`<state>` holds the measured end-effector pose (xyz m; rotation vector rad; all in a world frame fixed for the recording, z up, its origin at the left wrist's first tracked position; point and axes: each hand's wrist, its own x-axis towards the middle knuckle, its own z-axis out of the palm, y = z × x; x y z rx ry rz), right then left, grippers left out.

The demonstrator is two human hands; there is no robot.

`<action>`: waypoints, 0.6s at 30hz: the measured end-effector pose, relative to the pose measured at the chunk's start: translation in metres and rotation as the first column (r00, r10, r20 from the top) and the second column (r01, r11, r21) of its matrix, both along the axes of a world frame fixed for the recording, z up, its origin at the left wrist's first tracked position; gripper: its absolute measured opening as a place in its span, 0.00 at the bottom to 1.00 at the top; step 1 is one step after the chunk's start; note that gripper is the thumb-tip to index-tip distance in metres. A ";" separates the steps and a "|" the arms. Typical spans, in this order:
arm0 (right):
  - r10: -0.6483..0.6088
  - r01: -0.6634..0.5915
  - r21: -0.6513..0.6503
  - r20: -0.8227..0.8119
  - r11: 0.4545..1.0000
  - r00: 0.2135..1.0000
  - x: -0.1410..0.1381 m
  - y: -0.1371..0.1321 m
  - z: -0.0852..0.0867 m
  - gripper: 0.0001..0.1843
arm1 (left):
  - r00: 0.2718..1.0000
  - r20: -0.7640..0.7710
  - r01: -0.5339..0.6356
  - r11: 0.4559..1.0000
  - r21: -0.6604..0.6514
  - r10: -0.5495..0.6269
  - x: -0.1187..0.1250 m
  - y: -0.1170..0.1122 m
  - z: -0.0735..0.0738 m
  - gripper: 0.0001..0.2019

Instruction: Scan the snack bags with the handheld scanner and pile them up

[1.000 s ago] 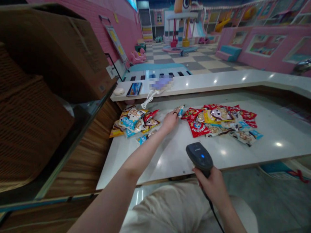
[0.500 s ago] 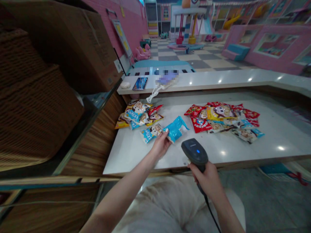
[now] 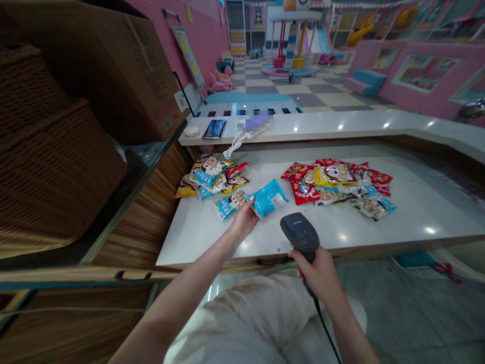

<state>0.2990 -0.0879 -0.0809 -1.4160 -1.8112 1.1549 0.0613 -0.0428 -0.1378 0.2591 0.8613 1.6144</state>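
My left hand [image 3: 244, 220] grips the lower corner of a light-blue snack packet [image 3: 268, 198], holding it just above the white counter top [image 3: 417, 222]. Beside that hand lies a smaller blue-and-white packet [image 3: 229, 206]. My right hand [image 3: 316, 273] is closed around the handle of a black corded handheld barcode scanner [image 3: 299, 232], whose cable [image 3: 324, 328] hangs down past my lap. Two loose heaps of packets lie ahead: a yellow-and-blue one [image 3: 208, 177] on the left and a mostly red one [image 3: 333, 182] on the right.
A large cardboard box [image 3: 94, 71] and a wicker basket [image 3: 49, 146] stand to the left. On the raised ledge [image 3: 341, 124] behind lie a phone [image 3: 214, 129], a white cable [image 3: 235, 147] and a blurred purple item [image 3: 255, 122].
My left hand has moved from beside the red heap to nearer me, now holding the light-blue packet. The view has swung slightly, and the scanner stays in my right hand.
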 end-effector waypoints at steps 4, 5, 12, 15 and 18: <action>0.021 -0.021 -0.024 -0.008 0.999 1.000 0.012 0.002 0.004 0.17 | 0.997 -0.071 -0.025 1.000 0.008 0.026 0.003 0.000 0.001 0.10; 0.025 -0.026 -0.026 -0.007 0.999 1.000 0.015 0.002 0.004 0.17 | 0.996 -0.083 -0.036 0.999 0.018 0.037 0.004 0.000 0.001 0.09; 0.018 -0.018 -0.053 0.003 0.998 1.000 0.036 0.006 -0.001 0.15 | 0.990 -0.116 -0.067 0.995 0.074 0.075 0.008 0.002 -0.002 0.09; 0.004 -0.004 -0.039 0.001 0.999 1.000 0.048 0.007 -0.004 0.16 | 0.987 -0.125 -0.095 0.992 0.079 0.104 0.008 0.004 -0.006 0.10; 0.004 -0.004 -0.031 -0.017 1.000 1.000 0.060 0.005 -0.006 0.17 | 0.982 -0.131 -0.124 0.989 0.079 0.134 0.009 0.004 -0.008 0.11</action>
